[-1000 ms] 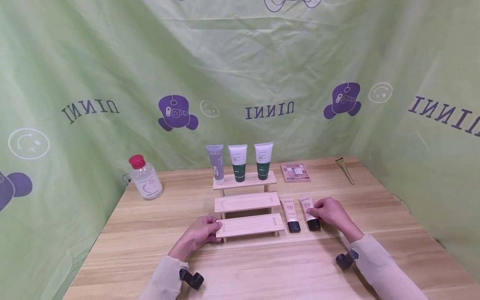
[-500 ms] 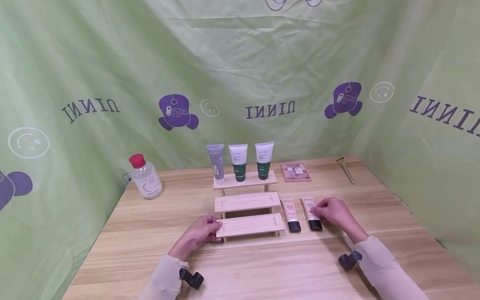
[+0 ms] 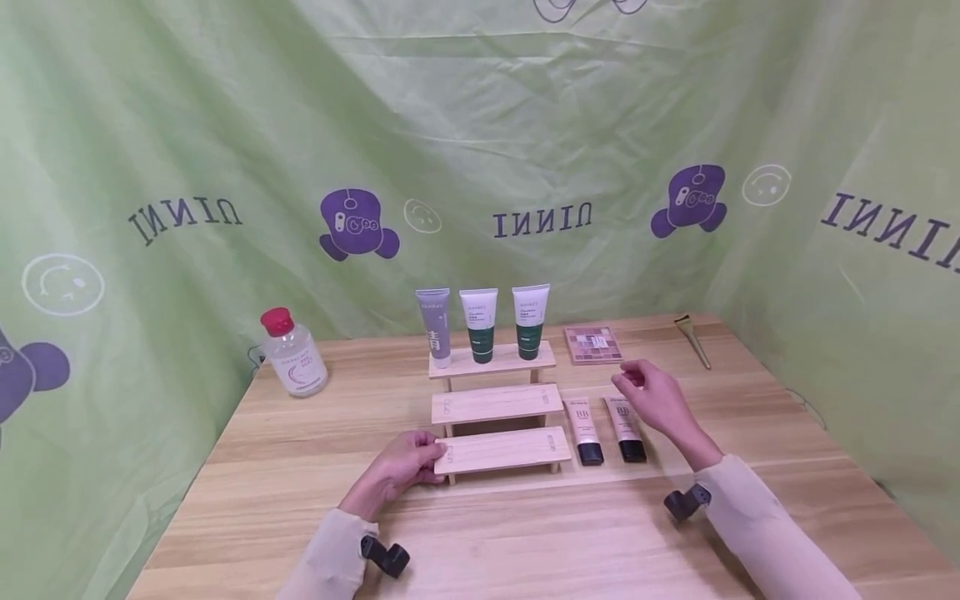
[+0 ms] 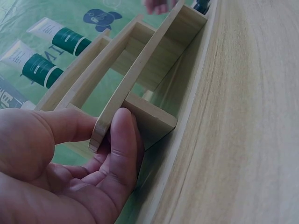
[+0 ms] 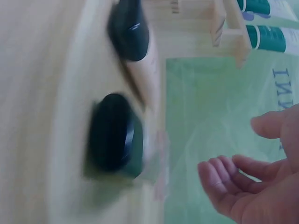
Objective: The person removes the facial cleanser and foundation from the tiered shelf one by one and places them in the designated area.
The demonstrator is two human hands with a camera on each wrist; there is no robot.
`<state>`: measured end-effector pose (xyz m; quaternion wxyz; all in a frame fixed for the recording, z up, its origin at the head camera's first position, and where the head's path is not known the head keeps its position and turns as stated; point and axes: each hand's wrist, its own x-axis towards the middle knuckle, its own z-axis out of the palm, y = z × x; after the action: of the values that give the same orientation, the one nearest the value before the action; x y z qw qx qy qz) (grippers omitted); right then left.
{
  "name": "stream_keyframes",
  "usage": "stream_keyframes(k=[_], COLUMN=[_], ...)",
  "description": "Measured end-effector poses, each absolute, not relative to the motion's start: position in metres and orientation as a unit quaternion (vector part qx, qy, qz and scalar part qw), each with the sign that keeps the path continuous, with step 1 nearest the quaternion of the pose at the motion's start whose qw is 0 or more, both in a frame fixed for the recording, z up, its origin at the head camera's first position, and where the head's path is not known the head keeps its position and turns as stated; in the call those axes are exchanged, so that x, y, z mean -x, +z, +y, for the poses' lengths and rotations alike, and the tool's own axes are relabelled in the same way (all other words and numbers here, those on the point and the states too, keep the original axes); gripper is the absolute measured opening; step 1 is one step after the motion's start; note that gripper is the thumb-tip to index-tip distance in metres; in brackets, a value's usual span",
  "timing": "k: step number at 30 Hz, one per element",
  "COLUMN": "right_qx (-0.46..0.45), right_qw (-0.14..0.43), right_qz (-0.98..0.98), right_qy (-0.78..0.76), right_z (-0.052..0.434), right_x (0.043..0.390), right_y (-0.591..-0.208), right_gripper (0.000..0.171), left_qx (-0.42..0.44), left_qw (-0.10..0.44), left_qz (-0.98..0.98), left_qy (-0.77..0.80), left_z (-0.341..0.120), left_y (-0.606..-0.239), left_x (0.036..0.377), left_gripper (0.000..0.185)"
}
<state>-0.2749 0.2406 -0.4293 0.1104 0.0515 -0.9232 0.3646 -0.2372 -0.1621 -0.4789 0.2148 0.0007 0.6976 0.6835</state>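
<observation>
Wooden stepped rack [image 3: 501, 448]: our left hand [image 3: 401, 469] pinches its lowest step. Right hand [image 3: 651, 398] slack, empty, above BB tubes [image 3: 624, 427]. Judged step: between placements; next needs fresh grip.

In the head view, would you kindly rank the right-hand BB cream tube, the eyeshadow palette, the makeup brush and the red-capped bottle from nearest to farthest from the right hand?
1. Right-hand BB cream tube, lying just below the right hand.
2. Eyeshadow palette, behind the hand, beside the wooden shelf's top step.
3. Makeup brush, far right corner.
4. Red-capped bottle, far left of the table.
</observation>
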Motion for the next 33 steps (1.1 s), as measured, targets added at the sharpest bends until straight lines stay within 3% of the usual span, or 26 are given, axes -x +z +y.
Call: stream_keyframes(k=[5,10,23,33], right_qx=[-0.096,-0.131,-0.181,-0.178], right_qw=[0.135,0.121,0.062,0.09], right_qz=[-0.897,-0.882,-0.833,-0.811], right_qy=[0.409,0.437,0.518,0.551], right_z=[0.222,0.197,0.147,0.133], right_x=[0.286,0.297,0.326,0.331], right_y=[-0.414,-0.396,-0.373,-0.374], right_gripper=[0.041,0.042,0.069,0.059], left_qx=[-0.003,-0.007,-0.005,-0.001], left_qw=[0.213,0.212,0.211,0.203], left_qz=[0.698,0.698,0.696,0.703], left_qy=[0.683,0.684,0.686,0.681], left_z=[-0.162,-0.163,-0.162,-0.161], left_y=[-0.479,-0.478,-0.479,-0.478], left_x=[0.237,0.236,0.237,0.236], left_gripper=[0.021,0.022,0.023,0.021])
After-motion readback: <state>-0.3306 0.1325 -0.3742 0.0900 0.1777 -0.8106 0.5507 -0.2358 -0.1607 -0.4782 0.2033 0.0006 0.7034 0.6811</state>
